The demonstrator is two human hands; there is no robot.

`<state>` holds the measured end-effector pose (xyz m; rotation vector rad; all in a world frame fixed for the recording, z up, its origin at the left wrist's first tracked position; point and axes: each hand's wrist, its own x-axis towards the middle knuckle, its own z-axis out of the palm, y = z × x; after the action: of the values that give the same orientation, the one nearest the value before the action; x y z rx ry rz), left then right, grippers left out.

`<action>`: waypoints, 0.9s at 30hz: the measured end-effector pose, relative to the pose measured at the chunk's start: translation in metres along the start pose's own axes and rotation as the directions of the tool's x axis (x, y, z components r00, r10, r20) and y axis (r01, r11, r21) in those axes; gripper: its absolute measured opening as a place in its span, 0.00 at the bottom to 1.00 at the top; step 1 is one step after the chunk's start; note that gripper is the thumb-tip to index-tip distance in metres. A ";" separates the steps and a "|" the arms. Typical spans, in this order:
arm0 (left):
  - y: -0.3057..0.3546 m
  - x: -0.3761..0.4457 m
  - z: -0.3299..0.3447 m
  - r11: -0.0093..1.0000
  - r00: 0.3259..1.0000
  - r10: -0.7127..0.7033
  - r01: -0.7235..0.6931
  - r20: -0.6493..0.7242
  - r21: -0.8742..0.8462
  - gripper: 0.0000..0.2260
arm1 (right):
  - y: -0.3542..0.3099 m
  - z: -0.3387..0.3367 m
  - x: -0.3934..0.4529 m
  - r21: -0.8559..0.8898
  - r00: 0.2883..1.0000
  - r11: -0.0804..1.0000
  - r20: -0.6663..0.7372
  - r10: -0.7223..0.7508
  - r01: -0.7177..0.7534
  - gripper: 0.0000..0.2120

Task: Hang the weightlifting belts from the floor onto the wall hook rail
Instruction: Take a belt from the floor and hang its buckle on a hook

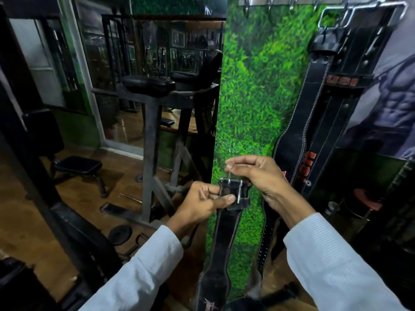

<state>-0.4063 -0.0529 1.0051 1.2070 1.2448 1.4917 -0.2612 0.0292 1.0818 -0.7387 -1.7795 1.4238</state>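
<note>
Well below the hook rail [292, 1], belt [221, 241] hangs lengthwise down; left hand [202, 203] grips buckle [233, 190], right hand [260, 176] pinches its prong, hooks straight up.

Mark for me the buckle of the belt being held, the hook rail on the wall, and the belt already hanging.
Buckle [233, 190]: head view, on its metal frame between the hands.
Hook rail [280, 0]: head view, on the steel bar at top.
Hanging belt [298, 140]: head view, on its wide stitched leather section.
</note>
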 end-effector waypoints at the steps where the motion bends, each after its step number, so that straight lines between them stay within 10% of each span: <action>1: -0.001 0.002 -0.002 1.000 1.000 -0.009 0.008 0.005 0.019 0.05 | -0.001 0.000 -0.001 -0.041 0.996 0.996 -0.035 -0.080 0.079 0.08; 7: 0.004 0.016 -0.006 1.000 1.000 -0.020 0.020 0.014 0.002 0.09 | -0.001 -0.003 -0.014 -0.252 0.907 0.889 -0.083 -0.413 0.382 0.06; 12: 0.008 0.029 0.004 0.994 0.991 0.103 -0.105 0.085 0.015 0.16 | -0.002 -0.018 -0.024 -0.585 0.900 0.684 0.269 -0.344 0.436 0.06; 16: 0.005 0.041 0.016 0.995 0.976 0.103 -0.102 0.192 -0.017 0.08 | -0.015 -0.036 -0.022 -0.122 0.962 0.972 -0.162 -0.220 0.202 0.11; 20: 0.002 0.048 0.019 0.992 0.979 0.124 -0.128 0.162 0.016 0.04 | -0.005 -0.057 -0.007 -0.296 0.953 0.908 -0.155 0.262 -0.298 0.22; 27: 0.009 0.063 0.026 0.993 0.984 0.107 -0.112 0.146 0.028 0.06 | -0.011 -0.074 0.009 0.039 0.984 0.989 -0.103 0.148 -0.145 0.06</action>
<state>-0.3936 0.0113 1.0250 1.4012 1.1290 1.4377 -0.2050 0.0753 1.1035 -0.9278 -1.6462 1.4765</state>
